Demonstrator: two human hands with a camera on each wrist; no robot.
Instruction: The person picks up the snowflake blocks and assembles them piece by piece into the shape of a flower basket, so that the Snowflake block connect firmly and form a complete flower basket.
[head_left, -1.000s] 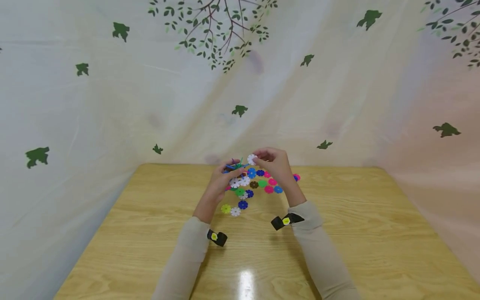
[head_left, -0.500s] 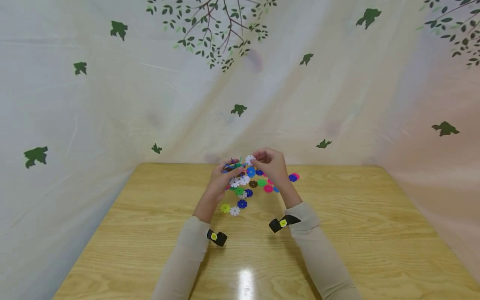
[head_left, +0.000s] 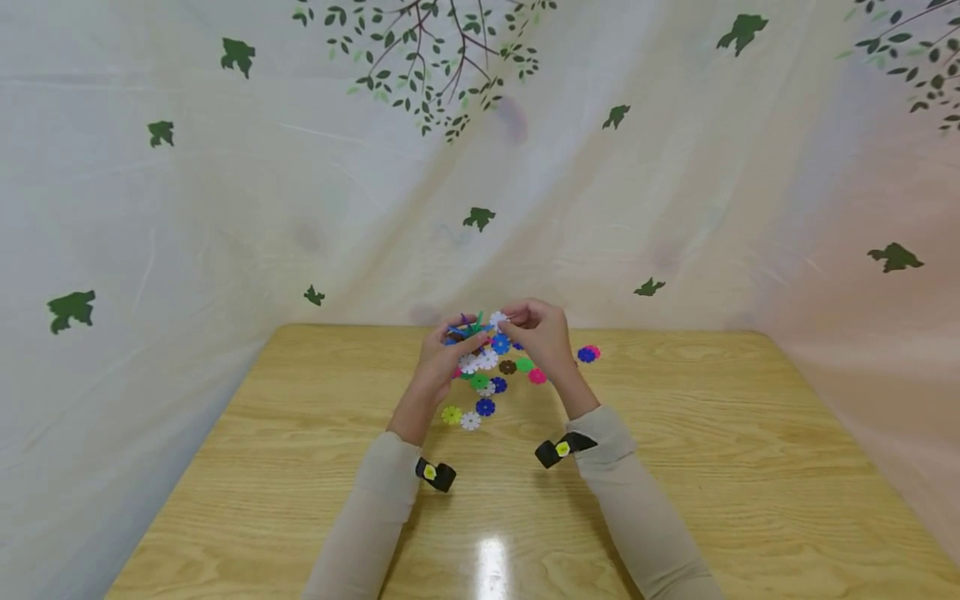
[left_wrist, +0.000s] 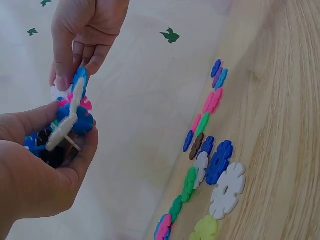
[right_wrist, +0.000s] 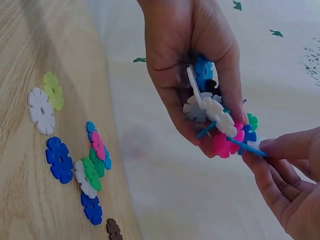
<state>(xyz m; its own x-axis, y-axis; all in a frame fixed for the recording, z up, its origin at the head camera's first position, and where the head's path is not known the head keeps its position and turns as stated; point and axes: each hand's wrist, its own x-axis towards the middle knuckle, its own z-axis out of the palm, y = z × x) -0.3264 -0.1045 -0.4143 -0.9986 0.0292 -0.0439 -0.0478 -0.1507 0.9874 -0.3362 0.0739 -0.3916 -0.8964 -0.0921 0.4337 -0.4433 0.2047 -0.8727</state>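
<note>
My left hand point(head_left: 441, 358) holds a cluster of interlocked plastic snowflake discs point(right_wrist: 220, 116), with white, blue, pink, green and black pieces standing at various angles. Thumb and fingers curl around its sides, above the table. From the right, my right hand point(head_left: 546, 333) pinches a white snowflake disc point(head_left: 497, 319) between thumb and fingertips, right at the cluster's edge. A blue disc point(right_wrist: 247, 146) of the cluster lies edge-on beside those fingertips in the right wrist view. In the left wrist view, the white disc is mostly hidden behind the blue and pink pieces.
Loose snowflake discs lie on the wooden table point(head_left: 300, 467) below the hands, among them a yellow disc point(head_left: 452, 415), a dark blue disc point(head_left: 485, 407) and a brown disc point(head_left: 507, 367). A pale curtain point(head_left: 375, 208) with printed leaves hangs behind the table.
My right hand has moved slightly left, bringing the white disc up to the cluster. The left hand keeps its hold in nearly the same place.
</note>
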